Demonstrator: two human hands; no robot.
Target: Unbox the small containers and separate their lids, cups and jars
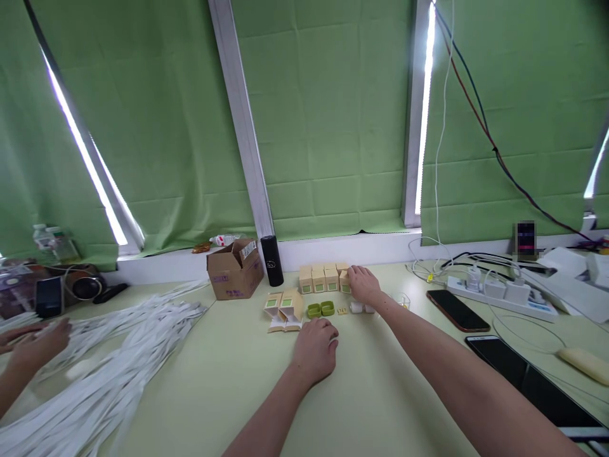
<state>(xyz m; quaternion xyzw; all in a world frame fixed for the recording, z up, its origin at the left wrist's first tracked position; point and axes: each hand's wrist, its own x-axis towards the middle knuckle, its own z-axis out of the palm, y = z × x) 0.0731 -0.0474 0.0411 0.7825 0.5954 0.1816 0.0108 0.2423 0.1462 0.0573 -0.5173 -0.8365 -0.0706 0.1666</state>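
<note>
My right hand reaches to the back of the table, its fingers closed on the small cream box at the right end of a row. Several like boxes stand side by side to its left, each with a green square on the front. My left hand rests on the table, fingers curled; what they may hold is hidden. Just beyond it sit two small green trays, some tiny yellowish pieces and white cylindrical pieces. Two opened cream boxes with flaps out lie to the left.
A cardboard box and a black bottle stand at the back. White strips cover the left side, where another person's hands work. Phones, a power strip and loose cables lie at the right.
</note>
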